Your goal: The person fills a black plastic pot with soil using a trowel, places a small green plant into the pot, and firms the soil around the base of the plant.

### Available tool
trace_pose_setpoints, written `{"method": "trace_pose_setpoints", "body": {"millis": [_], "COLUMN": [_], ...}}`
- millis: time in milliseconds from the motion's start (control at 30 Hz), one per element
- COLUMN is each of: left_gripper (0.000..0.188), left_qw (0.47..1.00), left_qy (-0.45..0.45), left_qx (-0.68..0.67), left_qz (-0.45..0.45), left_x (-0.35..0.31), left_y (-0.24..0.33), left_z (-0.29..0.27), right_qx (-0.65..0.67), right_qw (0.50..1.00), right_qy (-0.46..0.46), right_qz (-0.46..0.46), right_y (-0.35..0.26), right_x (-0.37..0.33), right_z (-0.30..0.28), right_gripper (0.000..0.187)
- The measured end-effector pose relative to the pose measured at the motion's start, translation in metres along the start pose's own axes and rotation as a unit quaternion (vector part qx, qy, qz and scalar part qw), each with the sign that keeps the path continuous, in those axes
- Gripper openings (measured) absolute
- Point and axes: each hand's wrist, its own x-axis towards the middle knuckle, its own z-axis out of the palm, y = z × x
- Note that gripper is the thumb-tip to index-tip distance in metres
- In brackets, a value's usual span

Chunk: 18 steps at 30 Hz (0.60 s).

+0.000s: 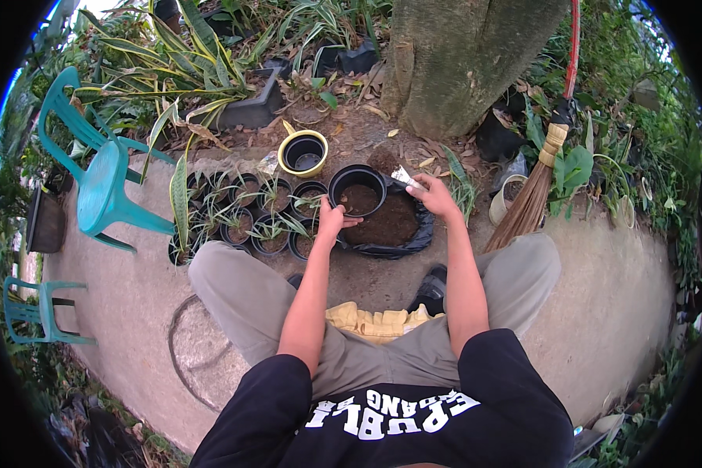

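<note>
Gripping a black pot (357,178) at its near left side with the left grip (337,219), closed with the thumb toward the rim. Gripping a white scoop (402,176) with the right grip (438,196), closed around the near end, with dark soil (384,162) at the scoop's far end. Holding the pot at the far left part of a black soil bag (423,234), the landmark for everything below; impossible to tell whether resting on it or lifted. Holding the scoop at the bag's far edge, to the right of the pot.

Showing some soil low inside the pot, but no plant. By all appearances, only partly through filling, with more soil and probably a plant left to add. Seemingly finished, left of the bag: a tight cluster of small black pots with spiky plants (271,228). Plenty of loose soil left in the bag.

Crowding close to the left grip with that cluster, so little room for movement on that side. Beyond the bag to the left, a yellow pot (304,172) with a dark liner inside. Right of the bag, a pale bucket (499,209), then a straw broom (525,199), both apparently clear of the work. Beyond the bag, a thick tree trunk (460,62). Far left of the bag, a teal plastic chair (105,187).
</note>
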Motion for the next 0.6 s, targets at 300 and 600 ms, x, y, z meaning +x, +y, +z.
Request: {"method": "trace_pose_setpoints", "body": {"millis": [300, 600], "left_gripper": [0.046, 0.045], "left_qw": [1.0, 1.0], "left_qy": [-0.004, 0.0], "left_qx": [0.003, -0.013], "left_qz": [-0.007, 0.006], "left_x": [-0.004, -0.003], "left_y": [0.002, -0.001], "left_z": [0.0, 0.002], "right_qx": [-0.017, -0.057], "right_qw": [0.999, 0.998], "right_qy": [0.017, 0.031], "right_qz": [-0.024, -0.022], "right_y": [-0.011, -0.02], "right_x": [0.006, 0.005], "right_z": [0.027, 0.03], "right_gripper": [0.038, 0.036]}}
